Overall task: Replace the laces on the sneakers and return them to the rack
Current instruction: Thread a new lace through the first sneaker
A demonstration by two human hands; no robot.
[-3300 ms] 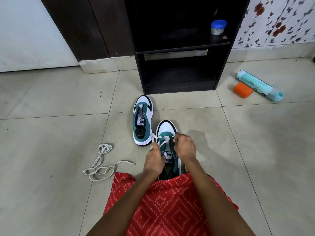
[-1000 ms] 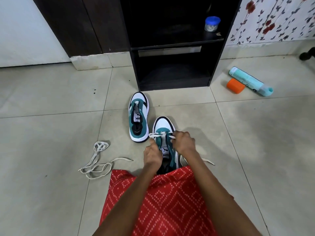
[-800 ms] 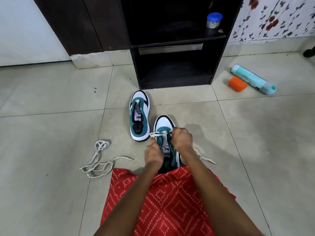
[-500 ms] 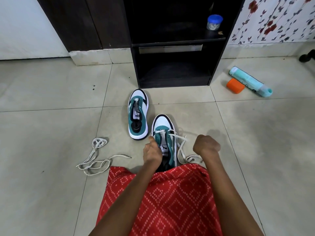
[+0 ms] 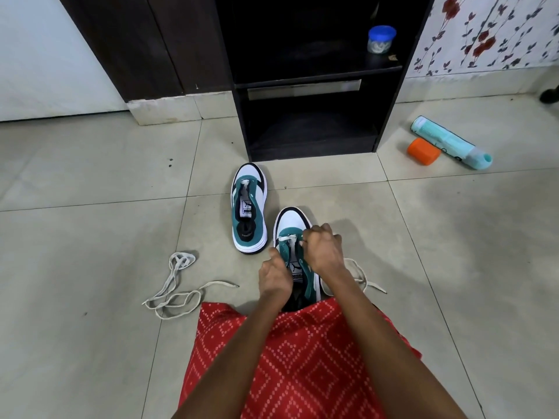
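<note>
Two green-and-white sneakers stand on the tiled floor, toes toward a dark rack (image 5: 314, 86). The far sneaker (image 5: 249, 207) has no lace. The near sneaker (image 5: 292, 225) lies between my hands, a white lace (image 5: 361, 278) threaded through its lowest eyelets and trailing on the floor to the right. My right hand (image 5: 322, 251) is curled over the eyelets and pinches the lace. My left hand (image 5: 276, 275) holds the sneaker's left side by the tongue with curled fingers.
A second loose white lace (image 5: 175, 285) lies on the floor to the left. An orange cap (image 5: 423, 152) and a teal bottle (image 5: 450, 142) lie to the right of the rack. A blue-lidded jar (image 5: 380, 39) stands on the rack's shelf. My red garment (image 5: 296, 358) covers the near floor.
My right hand pulled the lace out to the right half a second ago and has come back onto the eyelets. My left hand stayed at the sneaker's side.
</note>
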